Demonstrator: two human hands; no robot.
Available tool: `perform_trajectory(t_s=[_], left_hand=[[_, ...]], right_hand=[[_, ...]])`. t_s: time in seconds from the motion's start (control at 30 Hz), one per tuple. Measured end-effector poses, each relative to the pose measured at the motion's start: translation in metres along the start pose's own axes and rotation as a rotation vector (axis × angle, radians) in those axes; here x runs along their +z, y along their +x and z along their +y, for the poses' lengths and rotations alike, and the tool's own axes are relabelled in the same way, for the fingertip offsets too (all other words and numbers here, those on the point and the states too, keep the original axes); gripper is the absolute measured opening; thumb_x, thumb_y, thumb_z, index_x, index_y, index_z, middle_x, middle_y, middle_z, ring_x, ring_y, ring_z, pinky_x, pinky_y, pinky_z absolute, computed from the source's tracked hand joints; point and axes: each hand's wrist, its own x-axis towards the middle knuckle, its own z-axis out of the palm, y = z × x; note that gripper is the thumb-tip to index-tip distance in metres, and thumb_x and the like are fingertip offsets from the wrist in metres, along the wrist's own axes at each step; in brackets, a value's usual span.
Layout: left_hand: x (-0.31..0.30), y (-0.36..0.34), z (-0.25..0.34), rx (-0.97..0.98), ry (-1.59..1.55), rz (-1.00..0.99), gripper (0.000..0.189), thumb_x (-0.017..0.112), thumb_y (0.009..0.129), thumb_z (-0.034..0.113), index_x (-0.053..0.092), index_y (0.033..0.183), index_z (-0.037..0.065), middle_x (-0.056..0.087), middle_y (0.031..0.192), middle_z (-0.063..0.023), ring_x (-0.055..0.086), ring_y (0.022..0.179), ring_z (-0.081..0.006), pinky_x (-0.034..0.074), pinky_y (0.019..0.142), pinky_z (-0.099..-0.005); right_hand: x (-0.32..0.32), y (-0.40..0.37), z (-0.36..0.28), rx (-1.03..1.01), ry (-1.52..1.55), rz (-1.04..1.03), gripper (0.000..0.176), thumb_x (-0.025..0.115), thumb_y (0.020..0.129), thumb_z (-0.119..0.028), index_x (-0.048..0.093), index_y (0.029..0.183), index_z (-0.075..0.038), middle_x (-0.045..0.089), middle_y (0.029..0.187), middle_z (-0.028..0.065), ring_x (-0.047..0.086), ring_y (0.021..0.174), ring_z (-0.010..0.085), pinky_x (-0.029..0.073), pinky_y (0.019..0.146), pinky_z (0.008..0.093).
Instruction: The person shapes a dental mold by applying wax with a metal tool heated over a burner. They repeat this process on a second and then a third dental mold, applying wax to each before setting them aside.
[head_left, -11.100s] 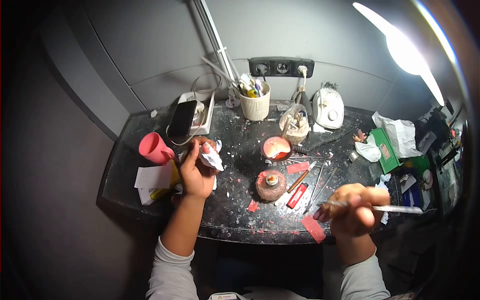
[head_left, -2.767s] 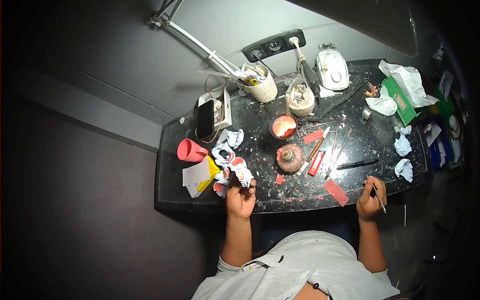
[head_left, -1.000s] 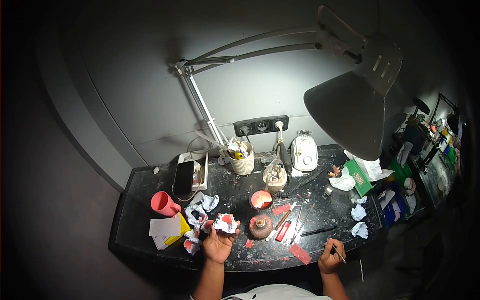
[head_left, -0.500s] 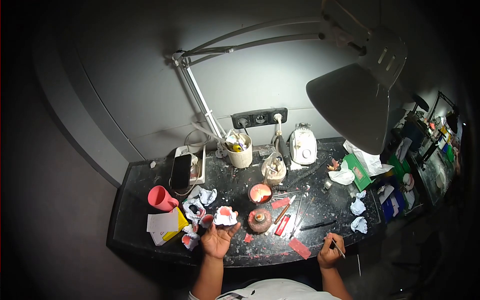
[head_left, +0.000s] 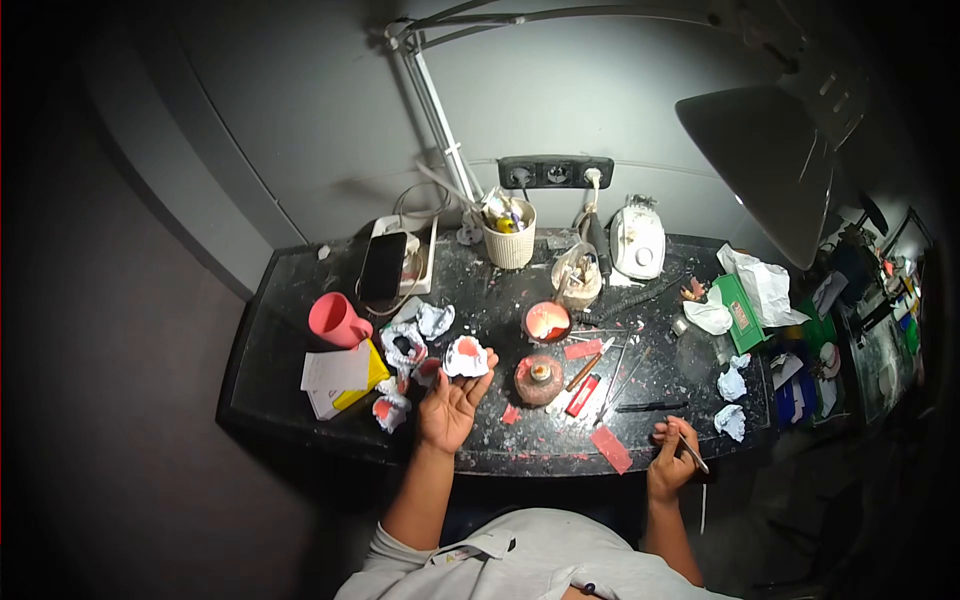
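My left hand [head_left: 450, 412] holds a white plaster dental model [head_left: 467, 357] in its fingertips, with pink wax on the upper face. Its palm is turned up over the front part of the dark bench. To the right, my right hand [head_left: 672, 460] is closed around a thin metal wax tool [head_left: 694, 454], near the bench's front edge. Between the hands sit a round spirit burner [head_left: 540, 381], a red box [head_left: 582, 396] and a pink wax sheet [head_left: 611, 450]. More plaster models [head_left: 403, 345] lie left of my left hand.
Behind the burner stands a bowl of pink wax [head_left: 547, 321]. At left are a pink mug [head_left: 338, 319] and a phone [head_left: 383, 267]. A green box [head_left: 738, 313] and crumpled plaster pieces [head_left: 732, 422] lie at right. A lamp shade [head_left: 765, 165] hangs above the right side.
The whole view has shifted, so the bench sits higher in the picture and more of the shirt shows. Both hands keep hold of the same things.
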Motion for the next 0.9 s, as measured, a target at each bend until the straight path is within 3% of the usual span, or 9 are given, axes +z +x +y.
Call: perform_trajectory(t_s=[0.17,0.23,0.27,0.33,0.43,0.63,0.77,0.83,0.9], left_hand=[[-0.001,-0.004,0.000,0.022,0.127,-0.007,0.071,0.061,0.100,0.032,0.030,0.152,-0.004,0.032,0.156,-0.0313,0.031,0.146,-0.0453,0.032,0.120,-0.0551],[-0.002,-0.003,0.000,0.008,0.143,-0.020,0.071,0.062,0.098,0.035,0.033,0.152,-0.001,0.034,0.155,-0.0298,0.035,0.144,-0.0457,0.036,0.116,-0.0570],[-0.006,-0.004,0.000,-0.010,0.152,-0.029,0.070,0.062,0.098,0.035,0.033,0.152,0.000,0.035,0.155,-0.0296,0.036,0.143,-0.0462,0.038,0.115,-0.0567],[-0.009,-0.007,0.001,-0.033,0.182,-0.032,0.069,0.061,0.099,0.036,0.034,0.152,0.002,0.036,0.155,-0.0290,0.039,0.141,-0.0476,0.041,0.112,-0.0559],[-0.006,-0.008,-0.002,0.007,0.198,0.039,0.070,0.064,0.098,0.032,0.034,0.150,-0.004,0.037,0.153,-0.0318,0.040,0.141,-0.0470,0.041,0.114,-0.0516],[-0.005,-0.003,-0.006,0.059,0.191,0.045,0.067,0.065,0.096,0.022,0.034,0.148,-0.007,0.039,0.149,-0.0354,0.038,0.141,-0.0473,0.037,0.117,-0.0524],[0.009,-0.007,-0.007,0.121,0.320,0.035,0.063,0.065,0.093,0.013,0.039,0.148,-0.003,0.046,0.147,-0.0299,0.041,0.141,-0.0443,0.037,0.116,-0.0534],[0.005,-0.007,-0.009,0.154,0.430,0.018,0.062,0.064,0.091,0.009,0.040,0.148,-0.002,0.048,0.146,-0.0277,0.043,0.140,-0.0415,0.037,0.116,-0.0523],[0.006,-0.007,-0.011,0.189,0.545,0.001,0.062,0.063,0.090,0.006,0.041,0.148,-0.001,0.050,0.145,-0.0255,0.046,0.139,-0.0387,0.037,0.116,-0.0512]], right_hand=[[0.041,0.021,-0.076,-0.081,-0.056,-0.532,0.021,0.058,0.102,-0.009,0.069,0.114,0.003,0.073,0.090,0.0133,0.070,0.077,0.0121,0.054,0.067,0.0256],[0.065,0.032,-0.091,0.028,-0.132,-0.686,0.020,0.061,0.099,-0.009,0.070,0.114,0.001,0.074,0.088,0.0143,0.074,0.078,0.0221,0.055,0.069,0.0322],[0.073,0.035,-0.087,0.036,-0.125,-0.677,0.020,0.061,0.099,-0.009,0.070,0.114,0.001,0.074,0.088,0.0143,0.074,0.078,0.0221,0.055,0.069,0.0322],[0.092,0.036,-0.071,-0.276,-0.175,-0.655,0.021,0.061,0.098,-0.009,0.068,0.116,0.000,0.073,0.089,0.0205,0.073,0.080,0.0358,0.055,0.071,0.0405],[0.100,0.032,-0.072,-0.173,-0.175,-0.726,0.024,0.061,0.098,-0.009,0.065,0.119,0.000,0.070,0.091,0.0257,0.068,0.085,0.0447,0.054,0.073,0.0461],[0.095,0.025,-0.075,-0.208,-0.111,-0.779,0.022,0.061,0.098,-0.010,0.064,0.118,-0.001,0.070,0.091,0.0253,0.069,0.083,0.0420,0.054,0.070,0.0446],[0.074,0.025,-0.078,-0.201,-0.026,-0.830,0.020,0.061,0.098,-0.010,0.066,0.116,0.000,0.071,0.092,0.0220,0.070,0.080,0.0402,0.055,0.069,0.0429],[0.054,0.031,-0.083,-0.159,-0.050,-0.757,0.024,0.061,0.098,-0.008,0.066,0.120,-0.001,0.073,0.093,0.0198,0.074,0.081,0.0319,0.056,0.071,0.0364],[0.028,0.039,-0.089,0.056,-0.098,-0.718,0.024,0.061,0.097,-0.006,0.067,0.119,-0.001,0.074,0.094,0.0206,0.074,0.082,0.0296,0.056,0.072,0.0355]])
